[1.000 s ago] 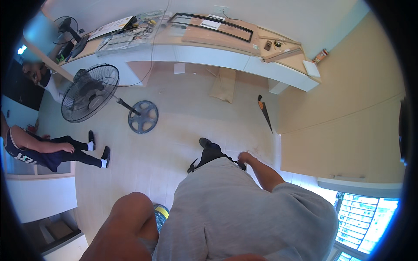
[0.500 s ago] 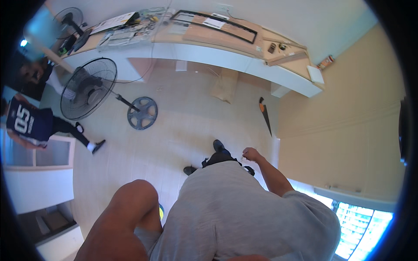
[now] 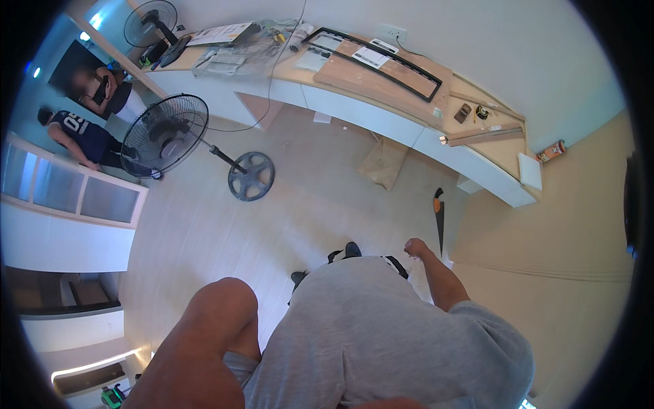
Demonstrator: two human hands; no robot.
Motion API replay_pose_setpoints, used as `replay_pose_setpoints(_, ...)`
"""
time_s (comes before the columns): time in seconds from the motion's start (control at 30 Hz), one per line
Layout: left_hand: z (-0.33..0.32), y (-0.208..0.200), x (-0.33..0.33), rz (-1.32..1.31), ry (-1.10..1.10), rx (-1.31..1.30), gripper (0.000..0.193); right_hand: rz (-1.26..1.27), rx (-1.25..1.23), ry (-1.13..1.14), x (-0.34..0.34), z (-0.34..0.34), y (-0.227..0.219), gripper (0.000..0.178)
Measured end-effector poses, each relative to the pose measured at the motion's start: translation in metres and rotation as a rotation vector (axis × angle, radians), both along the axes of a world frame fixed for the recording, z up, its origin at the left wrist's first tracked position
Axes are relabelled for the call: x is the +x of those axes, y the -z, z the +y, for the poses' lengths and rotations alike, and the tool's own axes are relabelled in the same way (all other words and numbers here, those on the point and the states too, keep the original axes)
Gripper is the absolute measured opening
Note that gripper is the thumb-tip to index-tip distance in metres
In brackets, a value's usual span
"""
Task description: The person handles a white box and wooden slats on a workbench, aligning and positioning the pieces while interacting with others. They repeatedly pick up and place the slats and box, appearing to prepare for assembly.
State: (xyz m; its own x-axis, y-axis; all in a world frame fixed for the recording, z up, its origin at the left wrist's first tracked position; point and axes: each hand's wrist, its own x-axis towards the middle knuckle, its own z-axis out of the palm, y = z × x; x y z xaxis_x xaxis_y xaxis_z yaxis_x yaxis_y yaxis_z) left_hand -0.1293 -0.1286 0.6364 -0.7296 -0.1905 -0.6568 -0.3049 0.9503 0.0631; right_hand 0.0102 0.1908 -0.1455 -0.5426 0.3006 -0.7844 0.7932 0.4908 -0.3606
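Pale floor point(image 3: 327, 198) stretches through mid-frame as open room, up to the front edge of the counter point(image 3: 361, 116) across the top. The fan point(image 3: 170, 136) stands upper left; the saw point(image 3: 440, 221) lies right of centre, near the right hand point(image 3: 413, 248), loosely curled, any hold unclear. The left hand is out of sight.

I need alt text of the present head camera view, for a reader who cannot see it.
The wearer's right hand is beside their grey shirt, with a handsaw on the floor beyond it. A pedestal fan stands ahead-left, before a long counter bearing a black frame. Two other people are at far left.
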Motion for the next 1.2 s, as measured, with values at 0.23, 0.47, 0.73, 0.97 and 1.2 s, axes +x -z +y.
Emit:
replay_pose_setpoints(0.23, 0.074, -0.003, -0.001, -0.081, -0.022, -0.133, 0.029, 0.292, 0.045, 0.031, -0.034, 0.016, 0.003, 0.025)
replay_pose_setpoints(0.47, 0.091, -0.015, 0.012, -0.160, 0.164, -0.290, 0.027, 0.382, 0.031, 0.020, -0.034, -0.006, 0.017, 0.013)
replay_pose_setpoints(0.73, 0.013, -0.005, 0.040, 0.244, 0.666, 0.453, 0.022, 0.128, 0.122, -0.303, 0.035, -0.033, 0.038, 0.024)
replay_pose_setpoints(0.97, 0.005, -0.014, 0.036, 0.151, 0.360, 0.207, 0.037, 0.136, -0.002, 0.015, 0.057, -0.059, 0.031, 0.014)
replay_pose_setpoints(1.2, -0.038, -0.016, 0.017, -0.122, 0.153, -0.067, 0.043, 0.187, -0.036, 0.104, 0.028, -0.067, 0.007, 0.014)
